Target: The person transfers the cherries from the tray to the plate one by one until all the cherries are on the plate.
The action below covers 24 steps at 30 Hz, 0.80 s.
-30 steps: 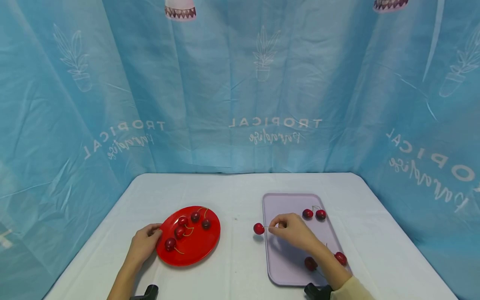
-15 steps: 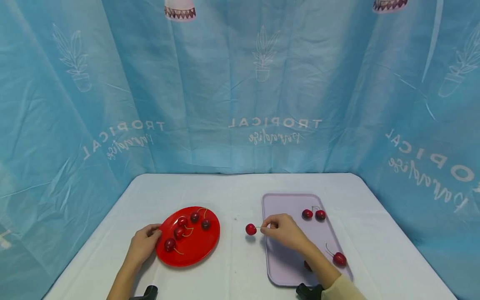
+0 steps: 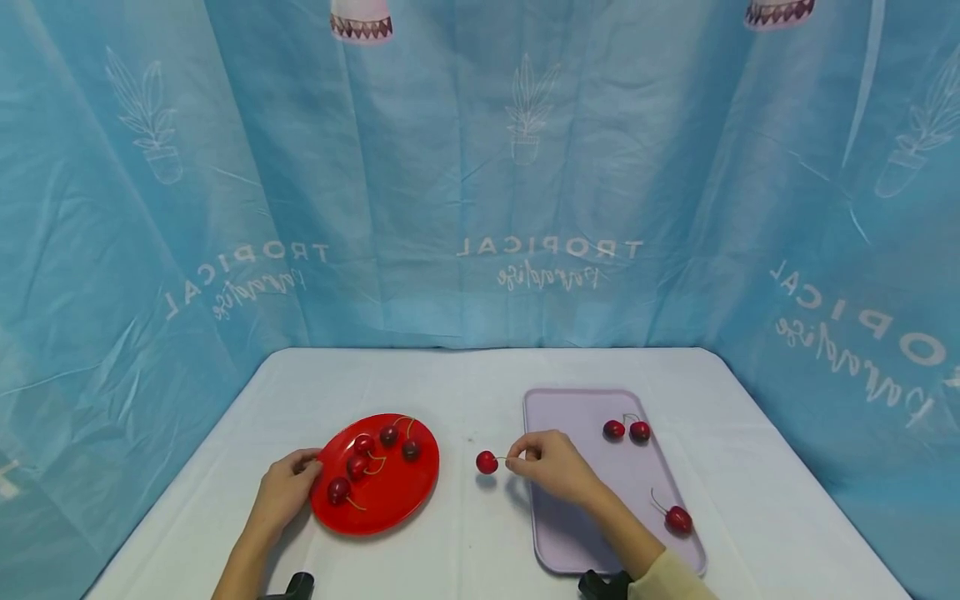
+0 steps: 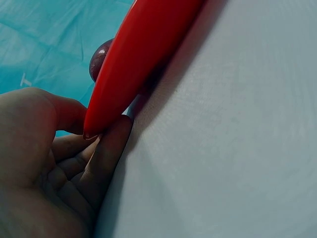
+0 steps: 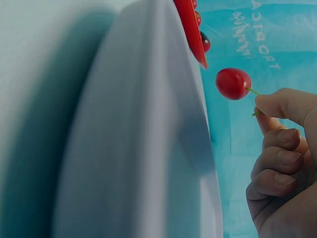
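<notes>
My right hand [image 3: 555, 468] pinches the stem of a red cherry [image 3: 487, 462] between thumb and forefinger. In the right wrist view that cherry [image 5: 233, 84] hangs off the fingertips, clear of any surface. It is above the white tabletop, between the red plate [image 3: 397, 492] and the lilac tray [image 3: 577, 408]. My left hand [image 3: 283, 490] grips the plate's left rim, thumb on top and fingers under it, as the left wrist view shows. Several cherries [image 3: 357, 465] with stems lie on the plate. On the tray are a joined pair of cherries [image 3: 614, 430] and a single cherry [image 3: 678, 520].
A white cloth [image 3: 465, 383] covers the table. Blue printed curtains [image 3: 480, 200] stand behind it and at both sides. My right forearm crosses the tray's lower part and hides some of it.
My right hand has moved left with the cherry, from over the tray's left edge toward the plate. The forearm now covers a cherry seen earlier on the tray. My left hand stays put.
</notes>
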Each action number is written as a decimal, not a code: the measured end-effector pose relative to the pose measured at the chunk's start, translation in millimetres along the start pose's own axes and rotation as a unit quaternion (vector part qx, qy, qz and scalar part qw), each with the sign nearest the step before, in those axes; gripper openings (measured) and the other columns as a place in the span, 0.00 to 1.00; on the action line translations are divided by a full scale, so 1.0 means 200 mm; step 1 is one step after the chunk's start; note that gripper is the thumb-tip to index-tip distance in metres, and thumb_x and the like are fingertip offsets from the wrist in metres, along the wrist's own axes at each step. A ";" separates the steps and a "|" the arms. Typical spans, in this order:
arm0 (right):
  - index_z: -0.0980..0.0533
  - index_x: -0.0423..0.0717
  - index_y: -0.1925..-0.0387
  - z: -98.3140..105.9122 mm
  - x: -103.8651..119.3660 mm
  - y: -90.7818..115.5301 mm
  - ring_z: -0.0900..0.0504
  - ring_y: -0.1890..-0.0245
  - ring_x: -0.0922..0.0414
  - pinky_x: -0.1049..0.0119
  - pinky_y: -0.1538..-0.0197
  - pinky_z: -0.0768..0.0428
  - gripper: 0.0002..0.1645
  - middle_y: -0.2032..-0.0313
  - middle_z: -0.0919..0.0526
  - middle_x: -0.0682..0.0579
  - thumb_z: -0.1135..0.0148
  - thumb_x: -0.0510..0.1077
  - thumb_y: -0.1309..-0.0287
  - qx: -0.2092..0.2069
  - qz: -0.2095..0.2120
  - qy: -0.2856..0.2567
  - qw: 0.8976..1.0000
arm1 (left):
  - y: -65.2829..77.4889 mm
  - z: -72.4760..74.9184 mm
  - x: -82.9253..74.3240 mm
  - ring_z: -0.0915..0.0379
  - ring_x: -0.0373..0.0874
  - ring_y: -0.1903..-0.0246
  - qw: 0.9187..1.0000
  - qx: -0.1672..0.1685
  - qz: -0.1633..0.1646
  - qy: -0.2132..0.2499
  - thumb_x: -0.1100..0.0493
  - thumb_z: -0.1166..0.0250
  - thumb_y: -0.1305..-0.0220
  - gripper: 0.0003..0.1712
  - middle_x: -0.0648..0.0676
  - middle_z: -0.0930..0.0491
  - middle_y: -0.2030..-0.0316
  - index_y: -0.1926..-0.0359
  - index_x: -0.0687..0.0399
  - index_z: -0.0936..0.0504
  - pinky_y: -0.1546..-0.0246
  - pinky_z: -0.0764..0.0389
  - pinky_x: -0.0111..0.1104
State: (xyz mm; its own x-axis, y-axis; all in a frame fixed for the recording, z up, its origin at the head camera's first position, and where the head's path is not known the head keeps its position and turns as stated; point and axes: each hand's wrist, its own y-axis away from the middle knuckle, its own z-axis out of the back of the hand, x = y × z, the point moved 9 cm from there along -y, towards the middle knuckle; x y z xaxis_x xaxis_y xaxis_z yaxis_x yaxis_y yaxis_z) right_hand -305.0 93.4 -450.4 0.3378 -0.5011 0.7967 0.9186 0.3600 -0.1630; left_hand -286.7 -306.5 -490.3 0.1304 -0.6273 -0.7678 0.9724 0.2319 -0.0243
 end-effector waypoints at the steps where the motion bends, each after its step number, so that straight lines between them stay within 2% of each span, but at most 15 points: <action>1: 0.17 0.57 0.71 0.00 0.01 0.00 0.39 0.87 0.62 0.70 0.84 0.40 0.02 0.87 0.34 0.57 0.33 0.48 0.45 0.001 -0.001 0.000 1.000 | 0.00 0.00 0.00 0.31 0.60 0.47 1.000 -0.001 -0.001 0.001 0.57 0.49 0.31 0.23 0.68 0.26 0.46 0.41 0.67 0.27 0.48 0.25 0.51; 7: 0.17 0.57 0.71 -0.04 0.04 -0.02 0.38 0.87 0.62 0.70 0.84 0.39 0.03 0.87 0.33 0.57 0.34 0.49 0.44 0.009 -0.010 -0.002 1.000 | 0.01 0.00 0.00 0.31 0.60 0.47 1.000 -0.004 -0.004 0.003 0.57 0.48 0.32 0.23 0.68 0.26 0.46 0.41 0.67 0.28 0.49 0.23 0.49; 24: 0.17 0.57 0.73 -0.13 0.12 -0.06 0.38 0.88 0.63 0.71 0.84 0.40 0.03 0.88 0.34 0.59 0.34 0.47 0.45 0.017 0.012 -0.002 1.000 | 0.02 0.00 0.00 0.31 0.61 0.47 1.000 -0.004 -0.002 0.003 0.58 0.49 0.32 0.23 0.69 0.26 0.47 0.41 0.68 0.27 0.49 0.24 0.49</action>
State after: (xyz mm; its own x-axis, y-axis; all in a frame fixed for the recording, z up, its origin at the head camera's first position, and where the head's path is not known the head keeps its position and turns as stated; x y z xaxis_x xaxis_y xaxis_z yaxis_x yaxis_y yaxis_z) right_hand -302.6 55.3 -444.5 0.3588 -0.4890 0.7951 0.9027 0.3986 -0.1622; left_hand -283.4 -305.9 -489.1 0.1252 -0.6237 -0.7715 0.9714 0.2351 -0.0324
